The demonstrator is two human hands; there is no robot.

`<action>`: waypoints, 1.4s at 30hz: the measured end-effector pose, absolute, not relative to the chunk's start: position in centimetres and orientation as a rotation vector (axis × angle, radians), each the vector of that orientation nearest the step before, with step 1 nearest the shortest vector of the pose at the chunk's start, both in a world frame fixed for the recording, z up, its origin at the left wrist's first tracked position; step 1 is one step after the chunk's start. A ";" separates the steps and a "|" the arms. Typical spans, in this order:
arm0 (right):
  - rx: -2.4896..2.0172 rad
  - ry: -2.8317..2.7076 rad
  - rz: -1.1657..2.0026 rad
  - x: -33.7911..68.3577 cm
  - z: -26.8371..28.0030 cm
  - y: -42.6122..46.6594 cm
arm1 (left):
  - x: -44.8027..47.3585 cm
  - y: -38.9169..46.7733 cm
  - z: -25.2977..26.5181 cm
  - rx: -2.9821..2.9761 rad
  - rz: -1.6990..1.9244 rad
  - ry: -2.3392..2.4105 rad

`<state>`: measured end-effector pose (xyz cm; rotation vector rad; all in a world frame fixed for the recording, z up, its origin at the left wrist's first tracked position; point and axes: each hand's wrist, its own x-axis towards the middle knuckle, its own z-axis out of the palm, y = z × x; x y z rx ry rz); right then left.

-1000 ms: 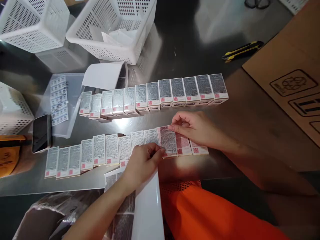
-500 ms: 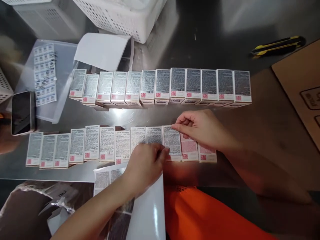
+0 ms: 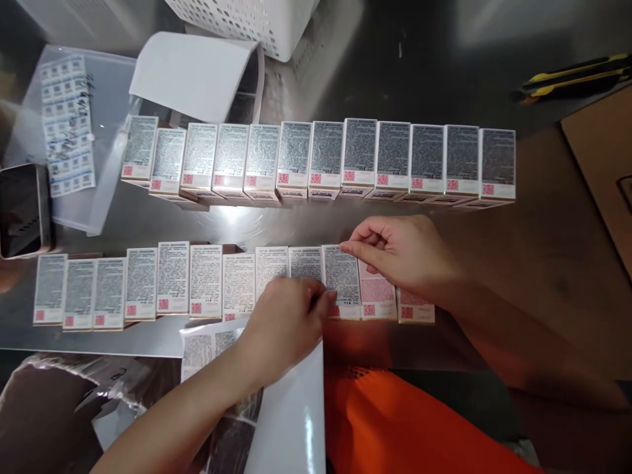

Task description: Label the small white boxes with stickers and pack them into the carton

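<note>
A thin rectangular label covered in fine dark print (image 3: 342, 275) lies over the face of a small white paperboard carton with a pink code (image 3: 349, 313), third from the right end of the nearer row. It looks like light, flexible film, probably apt to curl, crease or cling; the outermost edges and corners seem the best hold. The right hand (image 3: 402, 253) pinches its upper edge between thumb and forefinger, the other fingers curled. The left hand (image 3: 289, 319) has thumb and forefinger at the lower left corner; whether they grip or merely press, I cannot tell.

Just right stand two cartons with pink printing (image 3: 378, 296), partly covered by the right hand. Cartons with dark print crowd in on the left, leaving little finger room. A glossy white sheet (image 3: 293, 408) lies under the left forearm. Beyond, a second row of white cartons (image 3: 328, 148) crosses the metal table (image 3: 375, 79), with a white perforated plastic basket (image 3: 257, 23) behind and a yellow-and-black cutter (image 3: 575, 78) far right.
</note>
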<state>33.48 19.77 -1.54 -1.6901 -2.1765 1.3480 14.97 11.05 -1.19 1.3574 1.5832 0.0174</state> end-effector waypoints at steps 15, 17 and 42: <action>-1.677 -2.228 1.224 33.4 -2.0 19.5 | 15.0 11.3 -1.3 1.399 -0.005 1.584; -1.680 -2.229 1.225 33.3 -2.0 19.4 | 15.1 11.4 -1.2 1.416 -0.035 1.611; -0.991 -2.072 1.500 29.4 1.5 10.1 | 7.9 8.5 4.1 1.487 0.959 2.495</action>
